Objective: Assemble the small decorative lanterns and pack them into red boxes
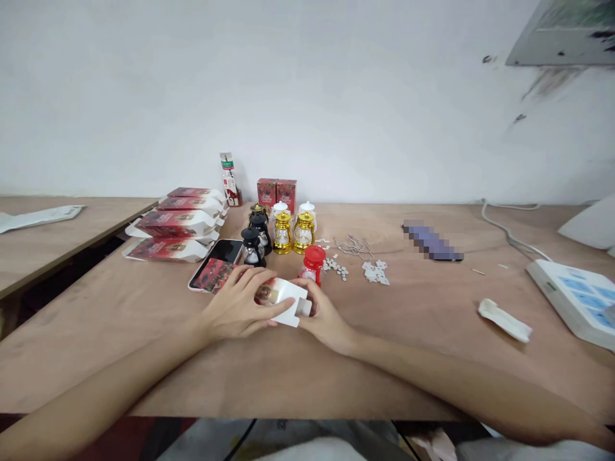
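Note:
A small red and white carton (276, 291) lies on its side between my hands, its white flaps open toward the right. My left hand (240, 304) is wrapped over the printed side. At the flap end, my right hand (324, 314) grips the carton with thumb and fingers. Just behind it stands a red mini lantern (314, 259), partly hidden by my right hand. Black lanterns (252, 246), gold lanterns (283, 232) and white lanterns (306, 209) stand farther back. A phone (225, 248) lies beyond my left hand, partly covered by the carton.
Several open flat-lying cartons (173, 223) are at left; two closed red boxes (277, 192) and a bottle (230, 182) stand near the wall. Small round pieces (336, 269), white tags (376, 272) and wire loops (353, 245) lie right of centre. A white device (571, 301) sits far right.

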A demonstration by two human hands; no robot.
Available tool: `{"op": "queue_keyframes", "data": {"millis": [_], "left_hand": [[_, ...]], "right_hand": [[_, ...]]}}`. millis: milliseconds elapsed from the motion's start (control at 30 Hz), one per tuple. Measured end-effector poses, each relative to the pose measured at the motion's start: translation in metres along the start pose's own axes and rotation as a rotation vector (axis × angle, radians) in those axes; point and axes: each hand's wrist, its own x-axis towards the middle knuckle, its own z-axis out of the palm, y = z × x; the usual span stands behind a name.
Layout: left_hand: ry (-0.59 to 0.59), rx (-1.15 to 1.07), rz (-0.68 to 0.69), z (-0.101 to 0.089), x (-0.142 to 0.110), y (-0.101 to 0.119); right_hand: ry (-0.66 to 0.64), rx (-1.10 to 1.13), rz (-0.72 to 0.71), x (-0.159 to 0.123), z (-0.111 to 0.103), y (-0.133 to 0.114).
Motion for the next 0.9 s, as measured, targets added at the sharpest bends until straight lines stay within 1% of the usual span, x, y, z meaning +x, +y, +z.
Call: {"op": "queue_keyframes", "data": {"millis": [167,267,367,533,600,733,900], "left_hand": [[0.012,-0.034,0.006,-0.003,0.002,0.000],[0.041,-0.027,-0.006,-0.001,0.001,0.000],[0.067,-0.001,-0.028,0.003,-0.002,0.002],[0.129,0.047,-0.077,0.010,-0.006,0.006],[0.123,0.072,-0.063,0.009,-0.006,0.007],[0.073,0.107,-0.069,0.007,-0.005,0.006],[0.085,0.109,-0.088,0.006,-0.005,0.005]], "right_hand": [[0.094,-0.026,0.013,0.001,-0.003,-0.009],[0.103,0.006,0.023,0.001,-0.003,-0.011],[0.078,0.065,0.025,0.001,-0.003,-0.008],[-0.013,0.152,0.026,0.002,-0.002,-0.001],[-0.037,0.169,0.021,0.003,-0.003,0.000],[-0.066,0.167,0.008,0.003,-0.003,0.001],[-0.093,0.152,-0.021,0.001,-0.004,0.001]]}}
